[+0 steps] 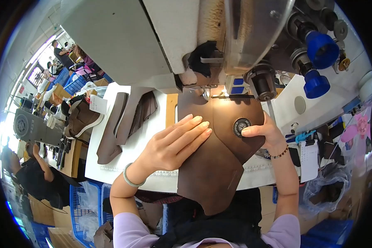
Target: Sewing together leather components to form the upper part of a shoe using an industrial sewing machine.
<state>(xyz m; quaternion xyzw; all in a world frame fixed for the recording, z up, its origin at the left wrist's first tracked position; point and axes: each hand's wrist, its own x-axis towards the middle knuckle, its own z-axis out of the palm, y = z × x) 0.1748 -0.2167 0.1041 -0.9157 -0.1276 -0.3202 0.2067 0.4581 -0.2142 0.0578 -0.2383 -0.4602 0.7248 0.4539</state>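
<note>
A brown leather shoe-upper piece [213, 173] lies on the white table of a sewing machine [124, 45], its far edge under the lit machine head. Seams join its panels, and its near end hangs over the table's front edge. A round dark badge [242, 127] sits on the right panel. My left hand [165, 146] rests on the piece's left side, fingers stretched out flat and close together. My right hand [269, 134] grips the right edge, thumb on top beside the badge, other fingers mostly hidden underneath. The needle's exact contact point cannot be made out.
Stacked brown leather pieces [130, 120] lie left on the table. Beyond them stands a brown shoe [83, 118] with a white sole. Blue tension knobs [320, 49] hang upper right. A blue basket [86, 206] stands lower left, and a co-worker [39, 177] is at far left.
</note>
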